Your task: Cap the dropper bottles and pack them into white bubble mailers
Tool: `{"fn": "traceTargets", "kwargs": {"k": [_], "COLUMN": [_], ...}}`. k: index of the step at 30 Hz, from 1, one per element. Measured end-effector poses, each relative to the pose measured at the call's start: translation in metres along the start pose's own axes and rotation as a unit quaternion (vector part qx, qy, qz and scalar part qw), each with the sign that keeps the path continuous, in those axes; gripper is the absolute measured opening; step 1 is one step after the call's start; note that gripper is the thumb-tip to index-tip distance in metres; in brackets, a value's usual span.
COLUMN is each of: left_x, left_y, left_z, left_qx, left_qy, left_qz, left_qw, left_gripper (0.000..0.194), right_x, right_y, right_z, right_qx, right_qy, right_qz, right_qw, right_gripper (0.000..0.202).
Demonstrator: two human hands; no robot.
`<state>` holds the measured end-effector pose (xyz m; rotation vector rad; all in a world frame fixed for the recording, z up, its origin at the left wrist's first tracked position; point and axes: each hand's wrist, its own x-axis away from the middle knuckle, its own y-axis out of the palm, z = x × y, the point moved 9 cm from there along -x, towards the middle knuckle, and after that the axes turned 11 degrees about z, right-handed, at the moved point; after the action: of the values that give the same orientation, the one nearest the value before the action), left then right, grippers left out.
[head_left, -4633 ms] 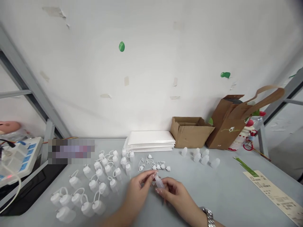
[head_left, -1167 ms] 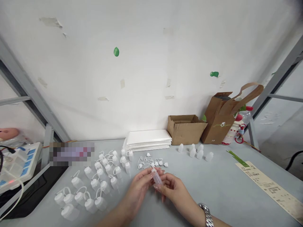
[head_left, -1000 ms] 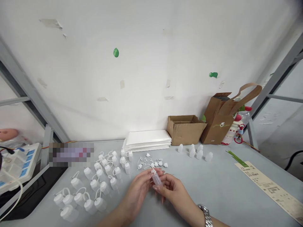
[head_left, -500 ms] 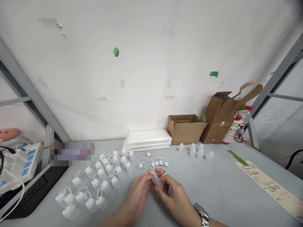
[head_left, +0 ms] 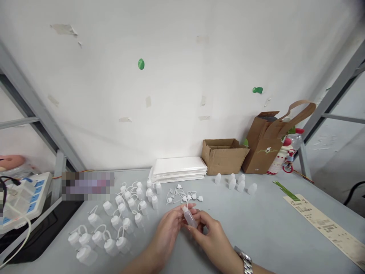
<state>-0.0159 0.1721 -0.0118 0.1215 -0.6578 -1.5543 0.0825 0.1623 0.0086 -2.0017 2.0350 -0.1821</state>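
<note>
A small translucent bottle (head_left: 190, 219) is held tilted between both hands, with a white cap piece at its upper end. My left hand (head_left: 170, 223) curls round its left side and neck. On the bottle's right side, the fingers of my right hand (head_left: 209, 229) are closed around its body. Just beyond the hands lie several loose white caps with straps (head_left: 194, 196). Several capped bottles with looped straps (head_left: 116, 220) stand to the left. Bottles without caps (head_left: 241, 185) stand in a small group at the right.
White flat packs (head_left: 179, 167) are stacked against the wall beside an open cardboard box (head_left: 226, 158) and a brown paper bag (head_left: 264, 148). A long paper strip (head_left: 325, 226) lies at right, a power strip (head_left: 31, 199) at far left.
The hands stay almost in place around the bottle. The white piece now sits closer to the bottle's neck, and its strap stands up less above the fingers.
</note>
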Motion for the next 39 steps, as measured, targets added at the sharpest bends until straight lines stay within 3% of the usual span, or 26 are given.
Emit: {"fn": "traceTargets", "kwargs": {"k": [8,13,20,28,33,39], "left_x": [-0.001,-0.001,0.003,0.009,0.008,0.006], "left_y": [0.011,0.013,0.018,0.022,0.02,0.015], "left_z": [0.0,-0.004,-0.007,-0.001,0.001,0.004], "left_qx": [0.04,0.091,0.131,0.12,0.095,0.068], "left_qy": [-0.009,-0.056,-0.094,-0.094,-0.075,-0.025], "left_qz": [-0.052,-0.065,-0.095,-0.11,-0.094,-0.073], "left_qw": [0.998,0.992,0.982,0.982,0.988,0.995], "left_gripper": [0.023,0.02,0.015,0.013,0.015,0.023], "right_x": [-0.004,-0.005,0.002,0.009,0.006,-0.003], "right_y": [0.007,0.015,0.02,0.03,0.03,0.02], "right_z": [0.014,0.011,-0.006,-0.007,-0.008,-0.003], "right_qx": [-0.102,-0.217,-0.346,-0.388,-0.368,-0.292], "right_qy": [0.071,0.121,0.148,0.161,0.135,0.097], "right_qz": [-0.028,-0.089,-0.156,-0.227,-0.224,-0.139], "right_qw": [0.992,0.965,0.913,0.879,0.892,0.941], "right_gripper": [0.021,0.032,0.022,0.023,0.025,0.03]}}
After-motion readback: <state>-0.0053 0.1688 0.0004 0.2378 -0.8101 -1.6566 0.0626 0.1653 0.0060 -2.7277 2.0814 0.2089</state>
